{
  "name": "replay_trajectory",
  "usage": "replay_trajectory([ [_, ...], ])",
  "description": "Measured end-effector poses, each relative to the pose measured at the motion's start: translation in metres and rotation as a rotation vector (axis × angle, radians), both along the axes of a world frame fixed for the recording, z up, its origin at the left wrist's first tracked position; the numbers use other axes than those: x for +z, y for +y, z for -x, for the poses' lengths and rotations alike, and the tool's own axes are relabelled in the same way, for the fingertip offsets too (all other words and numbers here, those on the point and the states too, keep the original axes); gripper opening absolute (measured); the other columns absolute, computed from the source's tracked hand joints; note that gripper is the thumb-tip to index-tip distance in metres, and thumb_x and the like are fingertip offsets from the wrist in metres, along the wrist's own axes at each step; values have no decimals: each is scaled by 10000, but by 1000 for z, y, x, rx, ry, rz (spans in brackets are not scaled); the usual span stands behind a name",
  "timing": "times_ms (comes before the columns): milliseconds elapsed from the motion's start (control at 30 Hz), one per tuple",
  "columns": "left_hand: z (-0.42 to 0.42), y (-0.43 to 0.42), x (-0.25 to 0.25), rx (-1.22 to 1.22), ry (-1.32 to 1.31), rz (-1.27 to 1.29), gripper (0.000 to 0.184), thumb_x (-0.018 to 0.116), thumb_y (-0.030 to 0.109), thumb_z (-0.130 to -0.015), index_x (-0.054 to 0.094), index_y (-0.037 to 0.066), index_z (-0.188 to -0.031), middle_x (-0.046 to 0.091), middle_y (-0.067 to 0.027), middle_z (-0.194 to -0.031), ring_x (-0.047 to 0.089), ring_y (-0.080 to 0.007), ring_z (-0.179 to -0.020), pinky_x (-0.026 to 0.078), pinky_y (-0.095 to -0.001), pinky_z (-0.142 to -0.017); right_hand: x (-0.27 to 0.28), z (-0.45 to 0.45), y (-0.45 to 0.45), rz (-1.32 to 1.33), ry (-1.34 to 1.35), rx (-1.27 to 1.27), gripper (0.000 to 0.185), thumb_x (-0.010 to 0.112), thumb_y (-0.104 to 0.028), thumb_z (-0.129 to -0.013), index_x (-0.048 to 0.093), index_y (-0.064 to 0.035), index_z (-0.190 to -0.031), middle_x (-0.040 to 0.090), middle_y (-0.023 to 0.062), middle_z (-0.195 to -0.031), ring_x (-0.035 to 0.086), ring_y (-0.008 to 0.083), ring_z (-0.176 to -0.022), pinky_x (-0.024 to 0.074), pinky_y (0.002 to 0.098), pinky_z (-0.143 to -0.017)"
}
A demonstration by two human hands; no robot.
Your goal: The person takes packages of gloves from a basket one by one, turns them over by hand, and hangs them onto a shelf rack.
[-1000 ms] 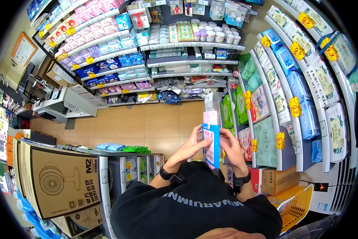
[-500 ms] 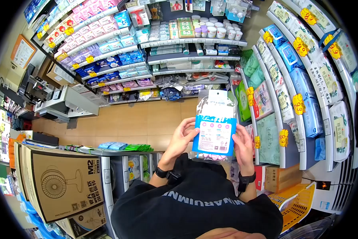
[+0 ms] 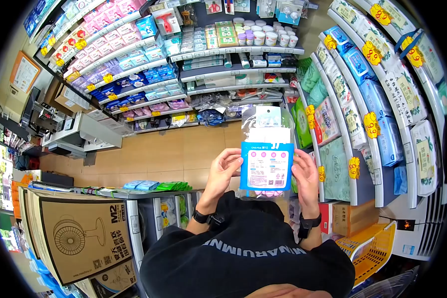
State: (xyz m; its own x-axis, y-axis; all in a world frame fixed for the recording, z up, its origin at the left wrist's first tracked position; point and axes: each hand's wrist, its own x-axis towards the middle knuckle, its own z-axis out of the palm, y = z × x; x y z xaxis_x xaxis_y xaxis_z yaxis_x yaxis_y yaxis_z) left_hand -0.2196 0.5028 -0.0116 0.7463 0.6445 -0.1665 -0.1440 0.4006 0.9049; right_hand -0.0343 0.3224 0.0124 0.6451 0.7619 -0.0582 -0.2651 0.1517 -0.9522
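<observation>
A clear plastic package [image 3: 267,166] with a blue printed label faces up in front of my chest. A white card and a hang hole show at its top end, and small pinkish items show at its bottom. My left hand [image 3: 224,171] grips its left edge between thumb and fingers. On the opposite edge my right hand [image 3: 305,176] holds the package the same way. Black bands circle both wrists.
Shelves [image 3: 238,52] of jars and packets stand ahead. At the right are shelves of tissue packs [image 3: 375,99] and a yellow basket [image 3: 370,253]. A fan carton [image 3: 79,238] stands at the left, near a low shelf. Tiled floor [image 3: 183,149] lies beyond my hands.
The package was edge-on a second ago and has turned to show its flat label. Since half a second ago it has shifted slightly left and straightened. Both hands keep hold of it.
</observation>
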Motion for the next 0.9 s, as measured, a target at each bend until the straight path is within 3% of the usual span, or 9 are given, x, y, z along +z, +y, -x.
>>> replay_trajectory([
  [900,-7,0,5,23,-20,3,235,587,121,-1015,593,22,-1228,712,-66,-1096,690,-121,-978,580,-229,-705,9,-5,-4,-11,-27,8,442,596,-7,-939,477,31,-1362,577,172,-1329,576,200,-1224,444,324,-1048],
])
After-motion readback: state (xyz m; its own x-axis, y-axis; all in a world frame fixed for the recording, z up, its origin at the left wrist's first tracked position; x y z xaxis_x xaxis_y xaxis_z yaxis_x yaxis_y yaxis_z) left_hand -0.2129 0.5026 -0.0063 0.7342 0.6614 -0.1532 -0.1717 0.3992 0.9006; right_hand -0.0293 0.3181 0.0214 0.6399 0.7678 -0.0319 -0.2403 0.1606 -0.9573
